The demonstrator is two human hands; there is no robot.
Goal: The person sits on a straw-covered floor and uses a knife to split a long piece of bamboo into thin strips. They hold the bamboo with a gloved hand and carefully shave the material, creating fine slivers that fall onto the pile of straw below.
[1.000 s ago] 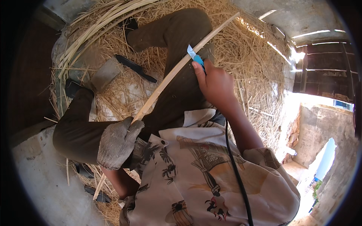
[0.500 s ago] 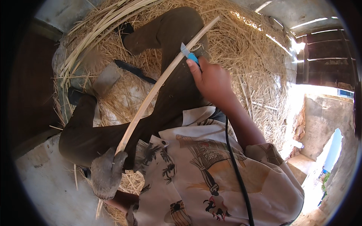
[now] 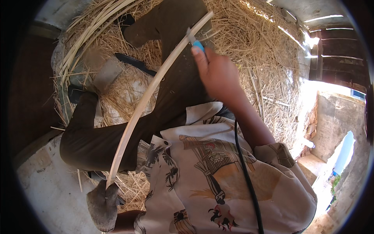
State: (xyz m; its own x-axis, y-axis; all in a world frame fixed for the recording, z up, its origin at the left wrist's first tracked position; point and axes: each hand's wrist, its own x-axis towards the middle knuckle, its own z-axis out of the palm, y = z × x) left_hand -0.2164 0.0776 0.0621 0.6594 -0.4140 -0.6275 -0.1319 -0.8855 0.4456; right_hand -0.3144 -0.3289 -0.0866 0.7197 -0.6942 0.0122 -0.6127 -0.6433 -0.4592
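Observation:
A long, pale, bowed wooden strip [image 3: 141,104], like split bamboo, runs slantwise over my dark-trousered legs. Its lower end is gripped by my left hand [image 3: 102,206], which wears a worn grey-brown glove. My right hand [image 3: 221,76] is bare and closed around the light-blue handle of a knife [image 3: 198,45]. The blade lies against the strip near its upper end, above my right thigh. A thin curled shaving [image 3: 207,35] is beside the blade. The left fingers are mostly hidden by the glove.
Straw and shavings [image 3: 241,43] cover the floor around my legs. Long pale strips [image 3: 83,39] lie bundled at the upper left. A dark machete-like blade [image 3: 134,63] and a grey block [image 3: 108,75] rest between my legs. A black cable [image 3: 245,171] crosses my shirt.
My left hand has moved down and slightly left, drawing the strip with it. The knife has shifted slightly upward and now touches nearer the strip's upper end.

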